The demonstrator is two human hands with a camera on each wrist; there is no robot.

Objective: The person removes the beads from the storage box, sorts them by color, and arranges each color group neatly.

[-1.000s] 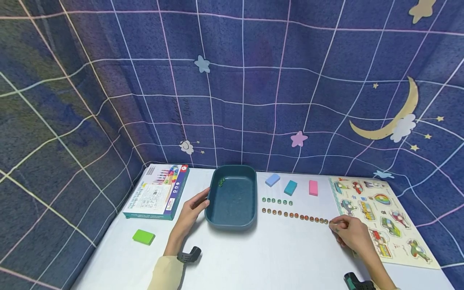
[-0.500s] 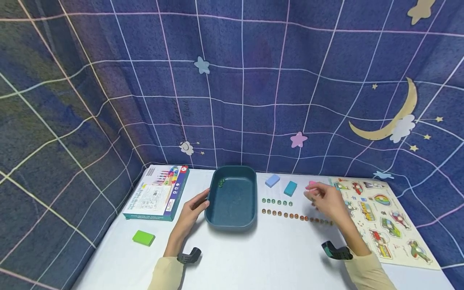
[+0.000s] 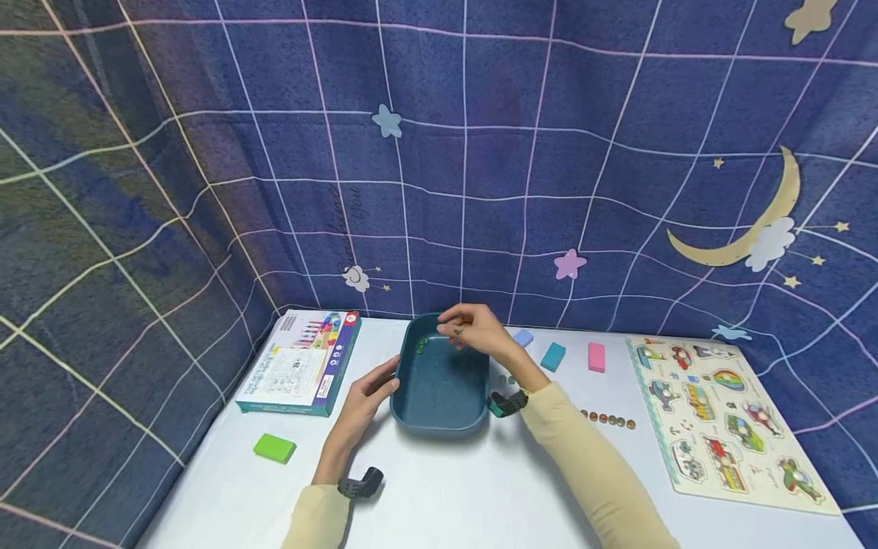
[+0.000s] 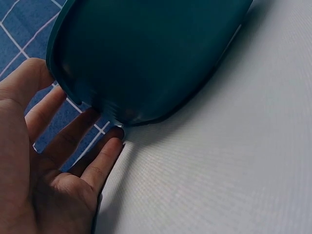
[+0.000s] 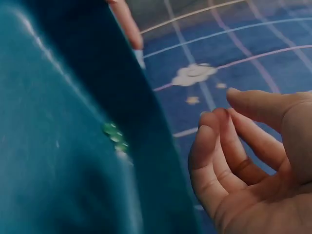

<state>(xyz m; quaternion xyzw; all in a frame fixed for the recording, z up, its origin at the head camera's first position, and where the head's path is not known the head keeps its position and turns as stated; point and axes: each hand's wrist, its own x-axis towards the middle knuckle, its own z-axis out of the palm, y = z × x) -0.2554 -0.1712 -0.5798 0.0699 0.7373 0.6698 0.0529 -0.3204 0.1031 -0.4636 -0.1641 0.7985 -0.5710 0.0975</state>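
My left hand [image 3: 365, 391] rests against the left side of a dark teal basin [image 3: 444, 423], its thumb at the rim and its relaxed fingers along the outer wall. Over the basin's far part hovers my right hand [image 3: 473, 329]. In the right wrist view its thumb and loosely bent fingers [image 5: 202, 146] stand apart with nothing between them. A small cluster of green glass beads [image 5: 115, 137] lies in the basin at the foot of its wall. On the table, a row of reddish-brown beads [image 3: 612, 420] and a few green beads [image 3: 511, 380] are partly hidden behind my right arm.
Blue [image 3: 523, 338], teal [image 3: 552, 356] and pink blocks [image 3: 597, 357] lie right of the basin. A picture puzzle board [image 3: 737, 423] is at far right. On the left are a flat box [image 3: 298, 366] and a green block [image 3: 275, 448]. A patterned curtain [image 3: 425, 191] hangs behind.
My right hand has left the right end of the reddish-brown row and swept left across the table to above the basin. My left hand stays at the basin's side.
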